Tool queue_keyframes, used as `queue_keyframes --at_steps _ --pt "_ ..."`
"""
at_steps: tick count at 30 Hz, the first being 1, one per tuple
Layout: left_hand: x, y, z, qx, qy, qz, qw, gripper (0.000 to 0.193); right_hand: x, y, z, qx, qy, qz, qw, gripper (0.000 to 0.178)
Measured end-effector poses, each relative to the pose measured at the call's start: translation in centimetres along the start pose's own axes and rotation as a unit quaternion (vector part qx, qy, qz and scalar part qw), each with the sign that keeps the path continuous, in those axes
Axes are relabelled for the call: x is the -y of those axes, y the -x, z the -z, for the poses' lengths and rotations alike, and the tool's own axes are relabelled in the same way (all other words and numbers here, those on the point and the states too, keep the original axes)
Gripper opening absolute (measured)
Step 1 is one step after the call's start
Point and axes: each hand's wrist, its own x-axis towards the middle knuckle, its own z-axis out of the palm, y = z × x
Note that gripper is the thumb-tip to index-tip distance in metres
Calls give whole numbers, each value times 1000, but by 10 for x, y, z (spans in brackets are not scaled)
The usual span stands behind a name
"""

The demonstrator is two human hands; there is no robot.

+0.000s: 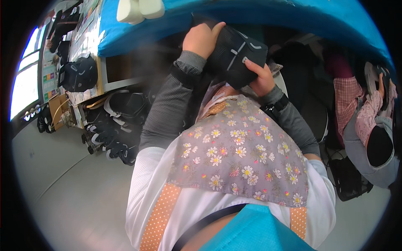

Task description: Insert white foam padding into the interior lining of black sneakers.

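Over my lap, a black fabric bag (240,52) with light grey strips and a small pale tag is held in both hands. My left hand (202,39) is closed round its far left end, with the thumb stretched along the top edge. At the near right edge, my right hand (260,77) grips the bag, thumb on the upper face and the other fingers partly hidden beneath it. The bag tilts between them, close to the edge of the blue-covered table (284,16).
White spools (140,9) sit on the blue table cover. To the left, a dark bag (79,73) rests on a side table, with several black items (121,125) piled below. A co-worker (368,134) sits close on the right, near a black crate (349,178) on the floor.
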Motion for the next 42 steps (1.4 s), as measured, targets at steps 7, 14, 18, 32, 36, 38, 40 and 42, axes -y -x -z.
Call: queue_keyframes --at_steps 7,14,18,32,36,38,40,42 --pt "1 -8 -23 -4 -23 -59 998 31 -8 -5 10 -8 1 -1 1000 34" --pt "2 -8 -42 8 -49 -48 998 42 -11 -7 14 -3 -15 -5 1000 30" --pt "-12 6 -9 -22 -106 -38 993 27 -6 -4 16 2 -27 -15 1000 28" --pt "2 -18 -53 57 61 -13 996 32 -2 -3 19 -15 -35 -29 999 27" --pt "2 -15 -51 16 -3 -61 998 34 -7 -3 26 -3 -42 -12 999 27" --pt "1 -9 -44 6 -45 -80 996 35 -4 -4 26 -6 -29 -47 998 27" --pt "-6 -5 -27 6 -130 -68 989 36 -1 2 15 -5 -21 -26 999 28" --pt "-8 -2 -21 -6 -120 -62 991 34 0 5 11 1 -12 -16 1000 29"
